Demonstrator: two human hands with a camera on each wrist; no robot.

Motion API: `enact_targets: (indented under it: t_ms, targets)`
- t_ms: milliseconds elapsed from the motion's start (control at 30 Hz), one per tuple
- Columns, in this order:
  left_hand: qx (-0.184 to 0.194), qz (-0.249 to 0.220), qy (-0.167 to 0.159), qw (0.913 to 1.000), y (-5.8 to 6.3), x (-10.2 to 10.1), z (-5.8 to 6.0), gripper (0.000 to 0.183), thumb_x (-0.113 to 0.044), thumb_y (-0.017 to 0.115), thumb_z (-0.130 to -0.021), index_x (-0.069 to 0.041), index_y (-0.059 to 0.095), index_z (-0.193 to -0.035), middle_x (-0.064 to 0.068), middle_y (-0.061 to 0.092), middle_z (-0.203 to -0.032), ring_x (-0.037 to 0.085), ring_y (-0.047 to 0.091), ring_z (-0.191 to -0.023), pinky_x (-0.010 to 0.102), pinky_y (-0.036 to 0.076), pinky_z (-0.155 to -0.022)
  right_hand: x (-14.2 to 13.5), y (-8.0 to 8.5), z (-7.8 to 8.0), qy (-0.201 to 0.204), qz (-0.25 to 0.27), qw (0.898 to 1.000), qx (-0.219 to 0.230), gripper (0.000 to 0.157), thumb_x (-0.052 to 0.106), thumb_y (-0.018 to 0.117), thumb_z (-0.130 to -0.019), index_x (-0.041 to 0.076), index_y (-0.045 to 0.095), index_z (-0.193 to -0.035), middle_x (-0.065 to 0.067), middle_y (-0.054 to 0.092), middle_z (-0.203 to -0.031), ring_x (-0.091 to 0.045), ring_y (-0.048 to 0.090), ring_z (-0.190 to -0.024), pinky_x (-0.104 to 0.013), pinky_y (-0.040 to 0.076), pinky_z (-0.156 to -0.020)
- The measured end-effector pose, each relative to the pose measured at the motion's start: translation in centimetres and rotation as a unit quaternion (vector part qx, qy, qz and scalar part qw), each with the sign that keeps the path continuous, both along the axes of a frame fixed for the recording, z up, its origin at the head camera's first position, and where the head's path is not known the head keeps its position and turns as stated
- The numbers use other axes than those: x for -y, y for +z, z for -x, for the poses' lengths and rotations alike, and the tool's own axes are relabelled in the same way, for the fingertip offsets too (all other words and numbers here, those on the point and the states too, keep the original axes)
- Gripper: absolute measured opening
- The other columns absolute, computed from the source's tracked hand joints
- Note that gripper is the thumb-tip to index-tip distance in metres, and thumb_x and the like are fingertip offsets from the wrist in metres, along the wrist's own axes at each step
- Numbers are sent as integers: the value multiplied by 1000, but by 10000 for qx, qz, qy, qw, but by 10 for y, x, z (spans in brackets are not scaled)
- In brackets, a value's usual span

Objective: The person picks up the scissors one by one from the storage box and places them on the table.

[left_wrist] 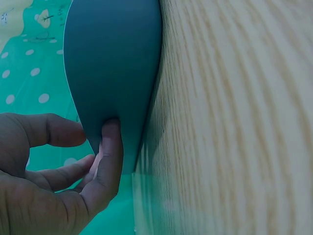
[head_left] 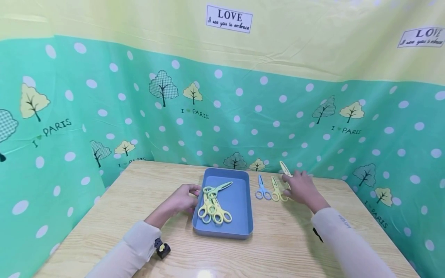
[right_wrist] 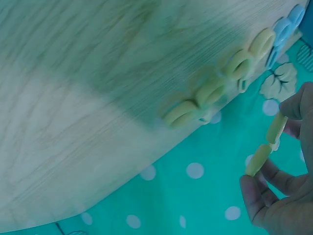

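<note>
While the left hand [head_left: 182, 199] rested loosely bent fingers against the tray [head_left: 240, 208], probably steadying it, the right hand [head_left: 301, 188] pinched yellow scissors [head_left: 285, 168] by the handles above the table [head_left: 174, 262], likely keeping blades pointed away; the tray held a scissors pile [head_left: 216, 207].

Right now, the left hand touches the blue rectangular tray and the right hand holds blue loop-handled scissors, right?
Not quite: the right hand holds pale yellow loop-handled scissors, not blue, as the right wrist view shows. The left hand does touch the blue rectangular tray.
</note>
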State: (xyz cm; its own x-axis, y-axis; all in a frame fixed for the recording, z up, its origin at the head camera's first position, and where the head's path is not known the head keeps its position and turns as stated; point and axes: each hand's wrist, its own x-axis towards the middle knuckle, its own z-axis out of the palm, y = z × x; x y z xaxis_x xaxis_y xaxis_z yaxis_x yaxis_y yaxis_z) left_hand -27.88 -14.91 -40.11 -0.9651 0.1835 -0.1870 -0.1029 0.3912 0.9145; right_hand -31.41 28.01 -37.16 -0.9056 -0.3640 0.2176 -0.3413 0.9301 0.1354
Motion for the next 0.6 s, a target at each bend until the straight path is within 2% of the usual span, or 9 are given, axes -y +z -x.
enact_targets:
  t_ms: [267, 467, 600]
  targets:
    - [-34, 2, -30, 10000, -1, 1, 0, 60, 8, 62, -82, 5, 53, -141, 21, 56, -125, 27, 65, -90, 38, 62, -67, -26, -6, 3, -250, 222, 9991, 246, 46, 28, 81, -84, 6, 68, -121, -28, 60, -98, -45, 54, -87, -56, 48, -70]
    - [-33, -36, -42, 10000, -1, 0, 0, 61, 8, 62, -81, 4, 53, -141, 21, 55, -125, 27, 65, -89, 38, 62, -66, -48, -12, 3, -306, 356, 9980, 423, 29, 24, 76, -85, 7, 66, -107, -21, 57, -90, -41, 52, -84, -53, 47, -65]
    - [-48, -51, -47, 10000, -1, 1, 1, 61, 8, 62, -81, 5, 53, -141, 21, 56, -124, 27, 66, -88, 38, 62, -65, -61, -15, 2, -412, 628, 9947, 698, 26, 23, 75, -84, 8, 64, -103, -20, 57, -92, -42, 52, -84, -51, 48, -61]
